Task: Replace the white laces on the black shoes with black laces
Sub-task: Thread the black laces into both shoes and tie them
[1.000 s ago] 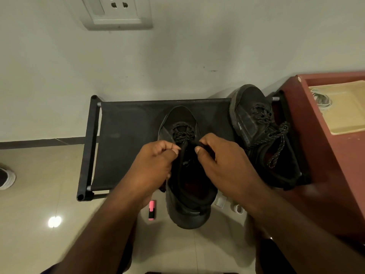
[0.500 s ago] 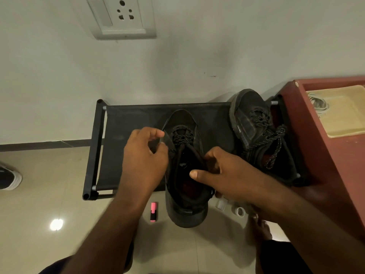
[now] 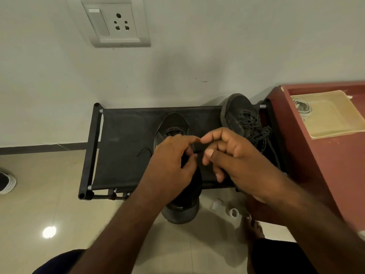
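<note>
Head view: left hand [image 3: 169, 165], right hand [image 3: 237, 155], two black shoes [image 3: 173, 123] (one rack [image 3: 122, 139]).

Wall socket [image 3: 110, 22] above black rack [image 3: 122, 147]; beige tray [image 3: 331, 115], perhaps holding cord [image 3: 301, 105].

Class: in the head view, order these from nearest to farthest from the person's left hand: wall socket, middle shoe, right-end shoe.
1. Middle shoe: directly under the left hand.
2. Right-end shoe: off to the right, beyond the other hand.
3. Wall socket: high on the wall, farthest.
</note>
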### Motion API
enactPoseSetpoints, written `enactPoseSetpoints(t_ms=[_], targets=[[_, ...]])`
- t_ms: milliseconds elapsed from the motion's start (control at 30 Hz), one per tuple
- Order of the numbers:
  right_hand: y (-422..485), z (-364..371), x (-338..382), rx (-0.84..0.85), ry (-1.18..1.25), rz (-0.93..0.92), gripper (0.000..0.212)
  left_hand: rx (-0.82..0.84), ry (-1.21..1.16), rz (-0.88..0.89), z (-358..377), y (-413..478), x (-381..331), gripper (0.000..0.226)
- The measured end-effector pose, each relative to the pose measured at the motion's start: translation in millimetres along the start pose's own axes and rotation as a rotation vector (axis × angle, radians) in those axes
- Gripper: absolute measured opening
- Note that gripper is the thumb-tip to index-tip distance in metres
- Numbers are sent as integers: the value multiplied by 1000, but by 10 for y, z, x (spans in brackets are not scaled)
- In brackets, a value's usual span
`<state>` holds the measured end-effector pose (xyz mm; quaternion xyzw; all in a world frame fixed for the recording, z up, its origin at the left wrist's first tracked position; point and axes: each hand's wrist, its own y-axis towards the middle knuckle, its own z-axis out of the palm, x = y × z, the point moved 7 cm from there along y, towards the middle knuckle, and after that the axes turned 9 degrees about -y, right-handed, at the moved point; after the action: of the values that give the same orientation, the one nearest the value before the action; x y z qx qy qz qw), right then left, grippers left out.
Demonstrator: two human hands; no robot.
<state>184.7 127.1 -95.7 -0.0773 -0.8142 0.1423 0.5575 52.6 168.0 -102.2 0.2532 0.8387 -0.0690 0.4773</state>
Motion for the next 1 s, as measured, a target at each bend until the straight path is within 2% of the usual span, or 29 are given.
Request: enactPoseSetpoints(t_ms=[100, 167, 200, 267, 333, 433, 500, 567, 600, 667, 700, 767, 833, 933, 1000], targets=[[14, 3, 64, 24, 30, -33, 20, 39, -33, 48, 49, -11, -72, 33], [38, 19, 50, 24, 13, -35, 17, -35, -122, 13, -12, -4, -86, 19], [52, 12, 36, 9, 15, -32, 15, -122, -181, -46, -104, 6, -59, 17], [85, -35, -11, -31, 41, -14, 13, -365, -398, -281, -336, -2, 158, 20], [103, -85, -59, -56, 10, -5, 17, -578, -764, -557, -434, -91, 483, 20], [108, -139, -115, -88, 0, 13, 25, -728, -1072, -857, -405, -235, 852, 27], [113, -167, -145, -117, 22, 34, 25, -787, -1080, -926, -401, -293, 970, 32], [128, -193, -174, -155, 37, 51, 16, -794, -795, -863, -530, -305, 937, 40], [133, -192, -183, -166, 39, 54, 11, -753, -560, -745, -635, -266, 815, 45], [144, -134, -170, -151, 34, 38, 3, -581, -207, -349, -683, -122, 423, 47], [149, -87, -150, -133, 32, 23, 2, -452, -141, -180, -586, -65, 251, 45], [162, 6, -127, -97, 48, -1, 5, -190, -128, -15, -310, -30, 59, 39], [184, 87, -108, -43, 62, -24, 12, -86, -127, 16, -158, -38, 40, 32], [204, 184, -102, 65, 199, -21, 25, -154, -143, -42, -230, -33, 151, 24], [212, 221, -101, 96, 320, 14, 24, -184, -162, -53, -303, -27, 169, 23]])
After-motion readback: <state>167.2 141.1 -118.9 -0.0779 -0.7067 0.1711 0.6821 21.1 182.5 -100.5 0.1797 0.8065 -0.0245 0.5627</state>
